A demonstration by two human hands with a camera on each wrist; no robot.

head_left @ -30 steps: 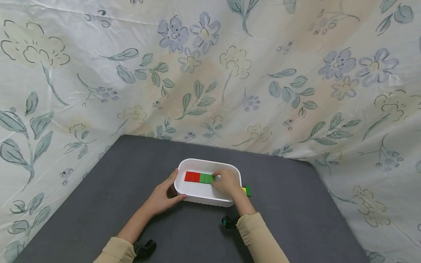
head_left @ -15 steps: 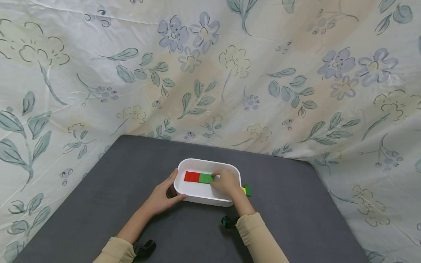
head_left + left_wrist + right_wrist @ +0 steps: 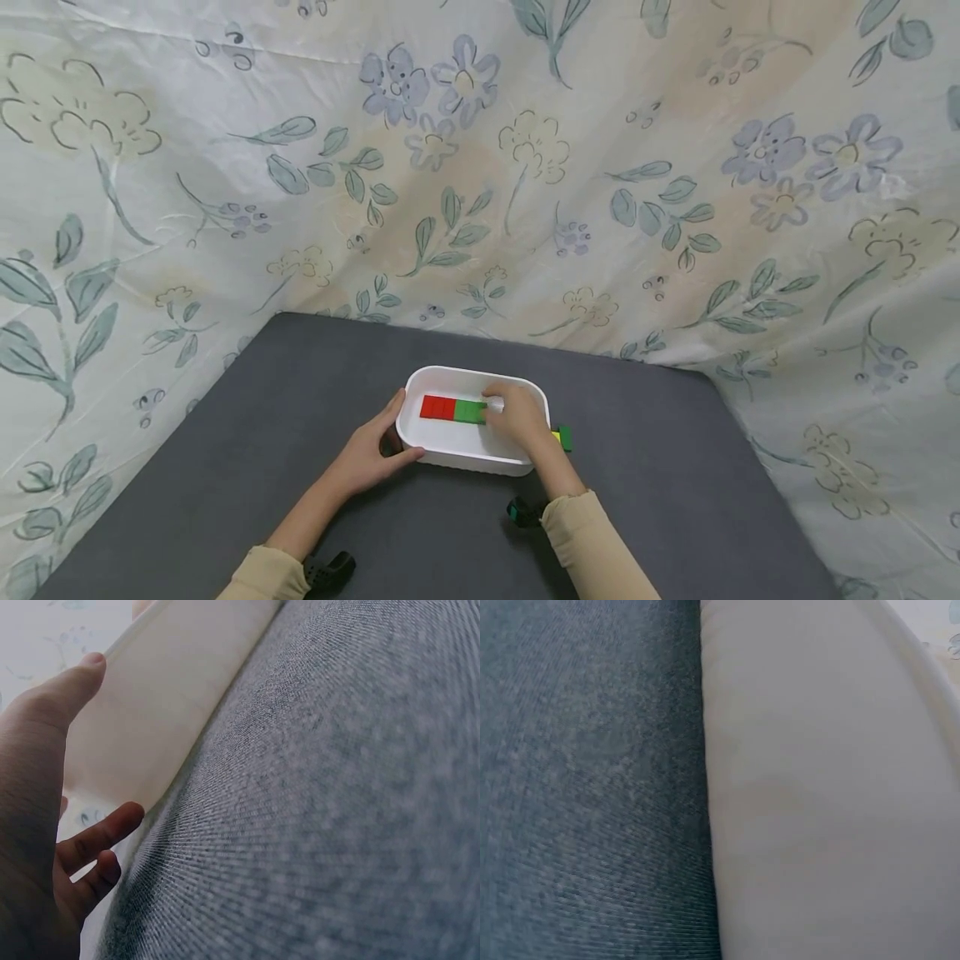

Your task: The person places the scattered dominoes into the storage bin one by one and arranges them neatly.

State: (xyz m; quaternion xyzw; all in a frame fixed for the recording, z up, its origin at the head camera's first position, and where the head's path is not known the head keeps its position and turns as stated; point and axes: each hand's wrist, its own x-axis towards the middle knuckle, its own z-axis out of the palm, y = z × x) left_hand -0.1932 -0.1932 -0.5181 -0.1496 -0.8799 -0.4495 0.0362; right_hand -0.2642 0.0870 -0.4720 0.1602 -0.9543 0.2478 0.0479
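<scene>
A white plastic box [image 3: 465,450] with rounded corners stands on the dark table. My left hand [image 3: 371,450] grips its left end, the thumb on the front rim and the fingers at the far left corner. In the left wrist view the thumb [image 3: 79,682] lies along the wall, other fingers round the end. Inside the box, red blocks [image 3: 437,407] and green blocks [image 3: 468,412] form one flat row. My right hand [image 3: 519,417] hovers at the green end, thumb and forefinger spread with white box floor showing between them. The right wrist view shows only box wall [image 3: 817,787] and cloth.
Yellow and green blocks [image 3: 565,437] lie outside the box, just past its right end and partly hidden. A dark grey cloth [image 3: 637,467] covers the table. Floral fabric [image 3: 480,208] hangs along the back and sides.
The right thumb and forefinger have parted and drawn slightly away from the green end of the row. The left hand keeps its hold on the box.
</scene>
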